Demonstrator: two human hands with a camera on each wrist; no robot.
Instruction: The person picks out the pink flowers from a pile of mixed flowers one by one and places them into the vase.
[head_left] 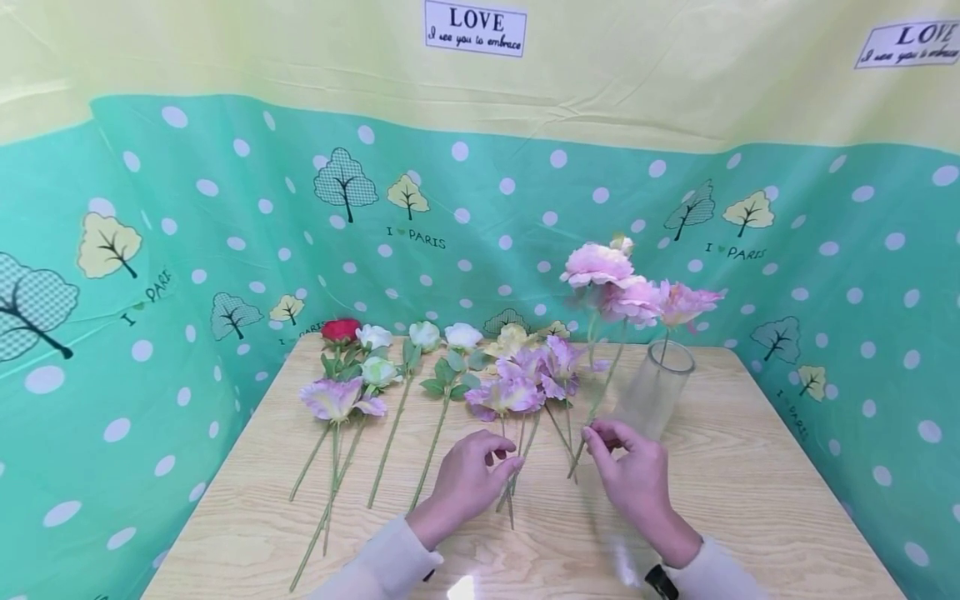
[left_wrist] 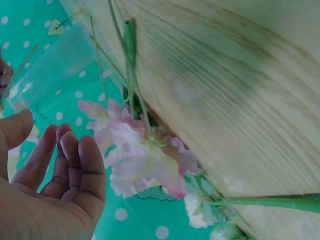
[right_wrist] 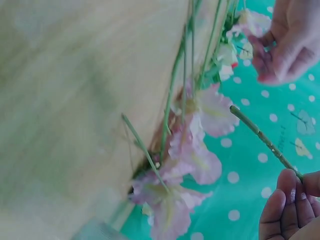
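Observation:
My right hand (head_left: 633, 471) pinches the green stem (right_wrist: 265, 139) of a pink peony spray (head_left: 600, 265) between thumb and fingertips, near its lower end. The spray stands tilted, its blossoms and a small pale bud above and left of a clear glass vase (head_left: 651, 396). One pink ruffled flower (head_left: 684, 303) has its stem inside the vase. My left hand (head_left: 471, 477) hovers with relaxed fingers and nothing between them, as the left wrist view also shows. Beneath and beyond it lie purple ruffled flowers (head_left: 510, 393), their stems toward me.
On the left of the wooden table (head_left: 750, 500) lie a red rose (head_left: 341, 330), white roses (head_left: 462, 336) and another purple flower (head_left: 333, 400), stems toward me. A pale yellow flower (head_left: 512, 340) lies behind the purple ones. Polka-dot cloth (head_left: 510, 208) hangs around the table.

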